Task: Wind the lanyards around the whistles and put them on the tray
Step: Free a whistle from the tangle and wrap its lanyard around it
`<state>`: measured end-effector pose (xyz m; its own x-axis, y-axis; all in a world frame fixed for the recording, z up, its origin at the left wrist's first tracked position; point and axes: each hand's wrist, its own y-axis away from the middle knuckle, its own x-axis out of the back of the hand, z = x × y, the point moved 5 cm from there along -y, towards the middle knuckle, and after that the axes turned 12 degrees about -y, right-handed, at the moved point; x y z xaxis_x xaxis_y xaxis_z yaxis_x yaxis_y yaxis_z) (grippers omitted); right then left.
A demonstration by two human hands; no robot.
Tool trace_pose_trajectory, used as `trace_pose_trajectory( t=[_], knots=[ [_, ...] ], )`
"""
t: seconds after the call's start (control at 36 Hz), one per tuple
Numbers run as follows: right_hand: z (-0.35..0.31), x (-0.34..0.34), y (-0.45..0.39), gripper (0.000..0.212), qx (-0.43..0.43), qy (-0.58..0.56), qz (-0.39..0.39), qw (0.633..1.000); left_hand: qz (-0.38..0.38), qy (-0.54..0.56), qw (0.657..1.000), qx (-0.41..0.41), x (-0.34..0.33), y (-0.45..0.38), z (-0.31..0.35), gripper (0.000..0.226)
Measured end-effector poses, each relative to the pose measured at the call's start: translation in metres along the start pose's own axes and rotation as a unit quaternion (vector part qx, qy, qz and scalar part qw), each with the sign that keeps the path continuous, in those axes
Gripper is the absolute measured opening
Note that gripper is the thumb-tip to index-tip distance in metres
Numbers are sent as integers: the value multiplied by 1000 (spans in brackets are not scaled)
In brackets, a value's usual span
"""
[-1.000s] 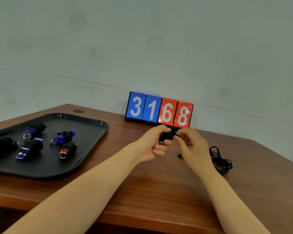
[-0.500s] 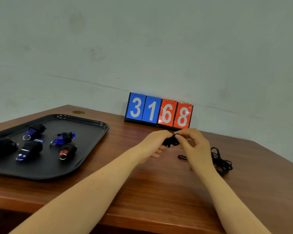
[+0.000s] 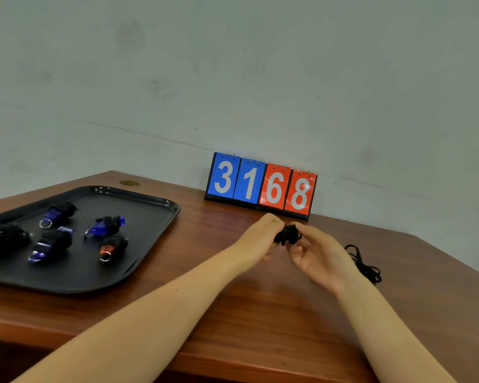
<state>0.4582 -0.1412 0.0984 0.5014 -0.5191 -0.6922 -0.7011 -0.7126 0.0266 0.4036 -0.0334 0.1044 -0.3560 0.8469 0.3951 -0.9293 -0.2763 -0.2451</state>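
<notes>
Whistle (image 3: pixel 287 235) is a small black bundle, lanyard wound tight around it, held above the table (image 3: pixel 260 313) near its back edge. Left hand (image 3: pixel 260 240) & right hand (image 3: pixel 320 258) both pinch it w/ fingertips.

A pale grey-white wall (image 3: pixel 260 78), faintly stained and cracked along a thin line, stands behind a reddish-brown wooden surface (image 3: pixel 260 313). A small brass disc (image 3: pixel 129 183) sits near its far-left edge.
</notes>
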Motion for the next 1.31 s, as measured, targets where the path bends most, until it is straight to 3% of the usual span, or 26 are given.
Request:
trace_pose_trajectory(
  t=[0.47, 0.64, 0.78, 0.94, 1.11, 1.31],
  knots=[
    [7, -3, -2, 33, -23, -1, 10, 1000, 25, 14, 999, -14, 3, 4, 1, 19],
    [0, -3, -5, 14, 75, 106, 0, 992, 40, 57, 998, 2, 7, 5, -1, 16],
    [-5, -8, 0, 17, 160, 206, 1, 965, 32, 121, 992, 12, 9, 7, 0, 14],
    [-3, -11, 0, 18, 175, 189, -2, 966, 19, 198, 980, 32, 5, 6, 1, 13],
    [-3, -12, -1, 20, 197, 180, -13, 964, 22, 200, 979, 38, 2, 4, 2, 16],
    [-5, -12, 1, 17, 284, 241, 14, 928, 18, 236, 971, 38, -3, 3, 2, 18]
  ],
)
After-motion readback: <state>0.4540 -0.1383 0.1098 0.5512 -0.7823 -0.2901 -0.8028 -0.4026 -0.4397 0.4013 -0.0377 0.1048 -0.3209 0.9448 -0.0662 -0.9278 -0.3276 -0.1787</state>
